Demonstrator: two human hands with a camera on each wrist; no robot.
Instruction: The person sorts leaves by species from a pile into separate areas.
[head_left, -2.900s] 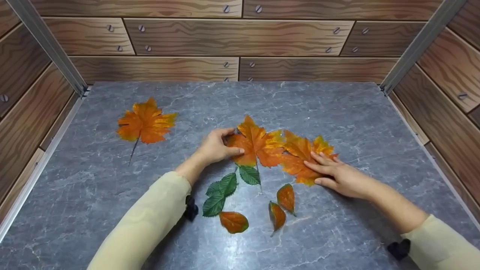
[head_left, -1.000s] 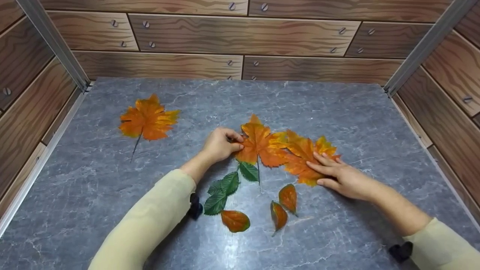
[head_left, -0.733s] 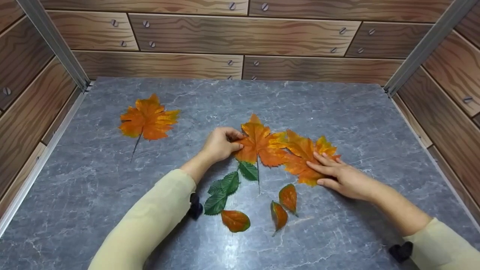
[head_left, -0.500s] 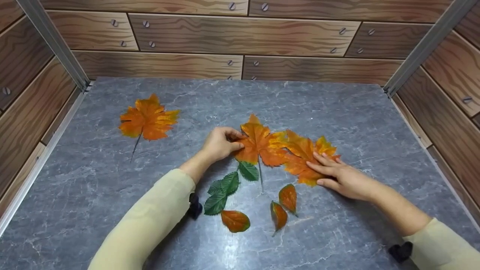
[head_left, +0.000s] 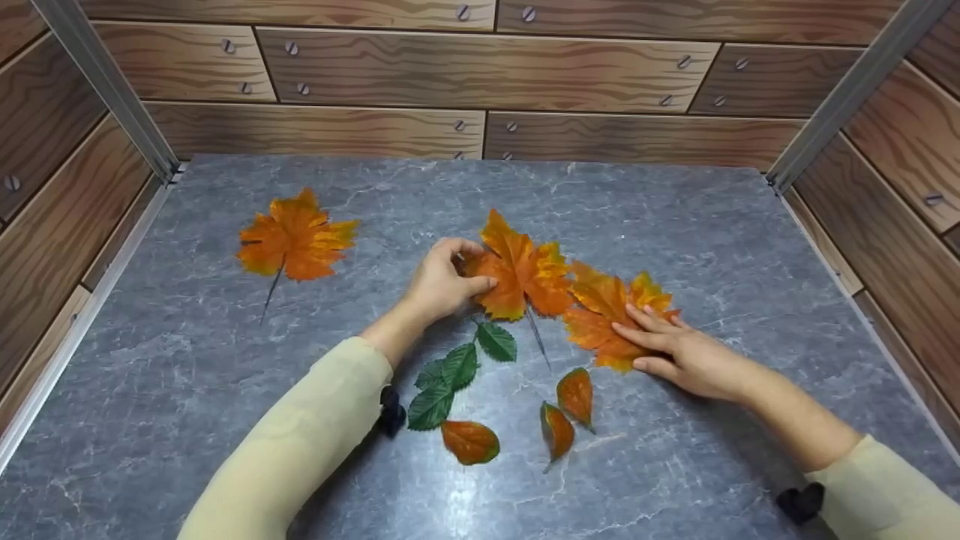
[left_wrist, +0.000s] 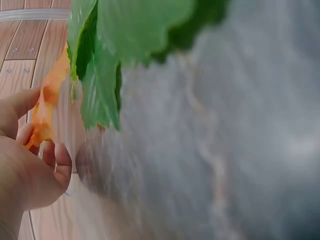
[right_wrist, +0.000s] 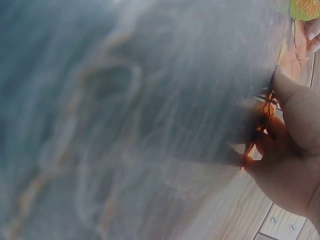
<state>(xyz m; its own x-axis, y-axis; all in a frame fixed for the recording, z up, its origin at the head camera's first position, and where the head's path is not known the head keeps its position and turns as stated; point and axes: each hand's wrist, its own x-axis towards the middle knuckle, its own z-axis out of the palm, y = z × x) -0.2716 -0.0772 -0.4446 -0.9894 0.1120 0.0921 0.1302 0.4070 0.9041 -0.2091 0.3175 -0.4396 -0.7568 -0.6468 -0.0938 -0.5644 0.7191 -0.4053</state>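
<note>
In the head view my left hand (head_left: 442, 283) pinches the left edge of an orange and yellow maple leaf (head_left: 517, 274) between thumb and fingers. The left wrist view shows that orange leaf (left_wrist: 46, 112) standing up from the tabletop between thumb and fingers. Its thin dark stem points toward the front right. Spread over a second maple leaf (head_left: 596, 330), my right hand (head_left: 686, 352) rests with fairly straight fingers, covering its right part. A green leaf sprig (head_left: 454, 367) lies just in front of my left hand.
A third maple leaf (head_left: 296, 240) lies alone at the back left of the grey marbled tabletop (head_left: 187, 420). Small brownish-orange leaves sit near the front: one leaf (head_left: 471, 442) below the sprig, two others (head_left: 574, 397) further right. Wood-patterned walls (head_left: 480, 71) enclose the back and sides.
The middle maple leaf has shifted slightly toward the back and tilted, its stem swinging right and its edge drawing off the green sprig. My left hand moved with it; the right hand stayed put.
</note>
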